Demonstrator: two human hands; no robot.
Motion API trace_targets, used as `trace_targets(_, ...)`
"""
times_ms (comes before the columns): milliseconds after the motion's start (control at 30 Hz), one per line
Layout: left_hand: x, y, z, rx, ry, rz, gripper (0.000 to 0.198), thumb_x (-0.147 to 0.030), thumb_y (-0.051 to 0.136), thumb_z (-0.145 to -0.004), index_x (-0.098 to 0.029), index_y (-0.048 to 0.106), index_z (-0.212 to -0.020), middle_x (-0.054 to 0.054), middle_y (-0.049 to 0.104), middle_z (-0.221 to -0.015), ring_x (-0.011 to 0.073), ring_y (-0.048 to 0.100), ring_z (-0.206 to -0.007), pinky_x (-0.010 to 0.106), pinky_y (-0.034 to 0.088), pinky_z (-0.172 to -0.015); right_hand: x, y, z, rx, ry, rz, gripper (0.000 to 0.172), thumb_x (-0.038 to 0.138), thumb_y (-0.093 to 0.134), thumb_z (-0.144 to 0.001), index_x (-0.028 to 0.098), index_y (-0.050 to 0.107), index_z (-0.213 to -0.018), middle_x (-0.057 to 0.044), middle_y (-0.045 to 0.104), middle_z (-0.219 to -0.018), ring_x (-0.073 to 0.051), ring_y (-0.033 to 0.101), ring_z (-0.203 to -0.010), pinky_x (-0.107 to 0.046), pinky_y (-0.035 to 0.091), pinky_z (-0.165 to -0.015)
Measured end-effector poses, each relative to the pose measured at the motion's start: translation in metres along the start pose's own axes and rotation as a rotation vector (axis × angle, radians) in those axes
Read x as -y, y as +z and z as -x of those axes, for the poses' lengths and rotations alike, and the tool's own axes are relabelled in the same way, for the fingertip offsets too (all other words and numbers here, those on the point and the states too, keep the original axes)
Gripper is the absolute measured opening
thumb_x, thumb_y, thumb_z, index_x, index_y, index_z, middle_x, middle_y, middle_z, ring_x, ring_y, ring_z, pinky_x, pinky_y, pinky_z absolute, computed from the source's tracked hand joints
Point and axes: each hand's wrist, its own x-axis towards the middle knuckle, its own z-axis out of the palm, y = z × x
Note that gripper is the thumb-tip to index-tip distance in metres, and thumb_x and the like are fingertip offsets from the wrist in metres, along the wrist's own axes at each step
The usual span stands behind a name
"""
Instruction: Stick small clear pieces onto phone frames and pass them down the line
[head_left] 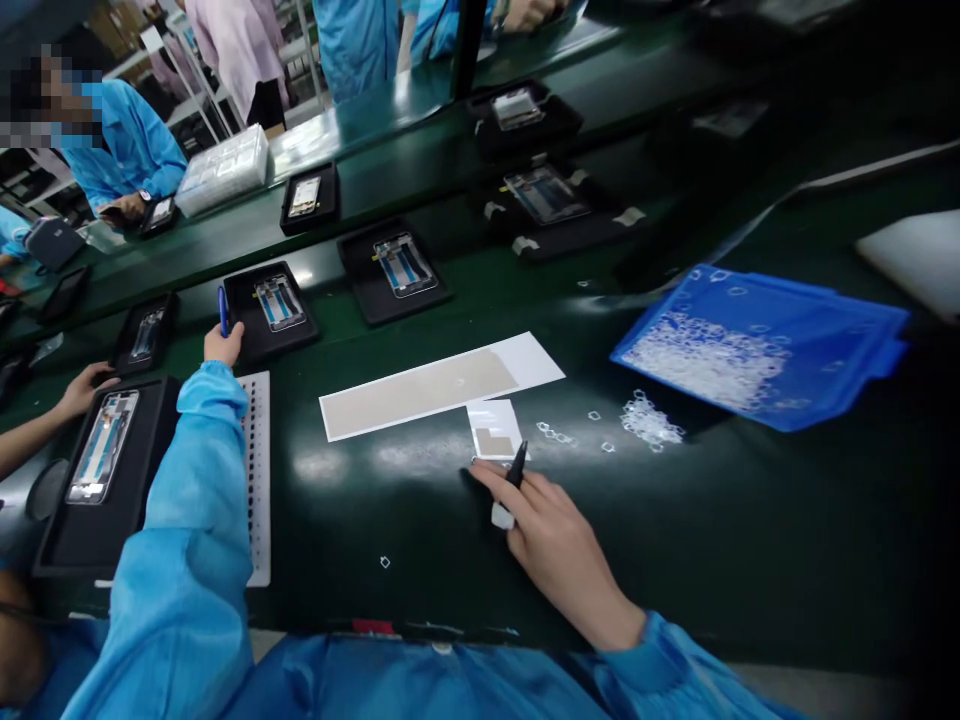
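My left hand (223, 346) is stretched forward, closed around a slim blue pen-like tool (223, 308). It is at the near left edge of a black tray (247, 340) bearing a phone frame (280, 302). My right hand (559, 530) holds a dark, pointed pen-like tool (517, 465) between its fingers, and a small white piece (502, 516) shows under them. The right index fingertip points down to the table beside a small white sheet (496, 418) with beige patches. Beyond that sheet lies a long white-bordered beige strip (427, 388).
A blue bin (817, 370) of small white rings (705, 360) sits at right, with a loose pile (651, 420) before it. A perforated white strip (259, 480) lies under my left arm. A co-worker's hand (84, 388) touches another tray (52, 535). More trays line the conveyor.
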Motion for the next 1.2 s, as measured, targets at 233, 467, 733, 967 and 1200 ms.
trace_targets(233, -0.097, 0.068, 0.049, 0.099, 0.258, 0.004, 0.028, -0.030, 0.053, -0.095, -0.017, 0.066, -0.116, 0.003, 0.069, -0.120, 0.0151, 0.061, -0.111, 0.025, 0.044, -0.101, 0.039, 0.006, 0.001, 0.027, -0.408, -0.321, 0.042, 0.001, 0.040, -0.090, 0.017, 0.060, -0.124, -0.010, 0.070, -0.112, -0.020, 0.065, -0.104, -0.035, 0.054, -0.089)
trace_targets(467, -0.160, 0.147, 0.109, 0.527, 0.820, -0.111, 0.043, -0.017, 0.049, -0.094, -0.031, 0.055, -0.134, -0.004, 0.045, -0.151, 0.0172, 0.057, -0.124, 0.028, 0.054, -0.090, 0.066, 0.022, 0.017, 0.320, -0.611, -0.336, 0.034, 0.012, 0.037, -0.097, 0.014, 0.062, -0.120, -0.008, 0.064, -0.127, -0.023, 0.057, -0.120, -0.042, 0.049, -0.102)
trace_targets(733, -0.154, 0.144, 0.103, 0.527, 0.797, -0.102, 0.043, -0.015, 0.049, -0.092, -0.032, 0.059, -0.130, -0.004, 0.048, -0.148, 0.0154, 0.054, -0.128, 0.027, 0.049, -0.100, -0.013, -0.006, 0.017, 0.077, -0.198, 0.081, 0.032, 0.016, 0.043, -0.096, 0.011, 0.058, -0.125, -0.017, 0.058, -0.132, -0.030, 0.055, -0.121, -0.047, 0.050, -0.098)
trace_targets(967, -0.156, 0.144, 0.101, 0.505, 0.765, -0.047, 0.038, -0.016, 0.049, -0.092, -0.031, 0.064, -0.124, -0.004, 0.053, -0.144, 0.0144, 0.056, -0.125, 0.025, 0.047, -0.101, -0.015, -0.004, 0.002, 0.117, -0.232, 0.132, 0.036, 0.010, 0.042, -0.091, 0.015, 0.060, -0.123, -0.013, 0.062, -0.126, -0.028, 0.059, -0.112, -0.044, 0.051, -0.090)
trace_targets(1200, -0.154, 0.142, 0.105, 0.487, 0.749, -0.057, 0.039, -0.015, 0.049, -0.090, -0.029, 0.064, -0.124, -0.002, 0.053, -0.144, 0.0179, 0.058, -0.123, 0.031, 0.050, -0.101, -0.072, -0.033, 0.016, -0.002, -0.057, 0.278, 0.036, 0.013, 0.040, -0.092, 0.012, 0.055, -0.124, -0.017, 0.066, -0.116, -0.031, 0.062, -0.106, -0.044, 0.051, -0.086)
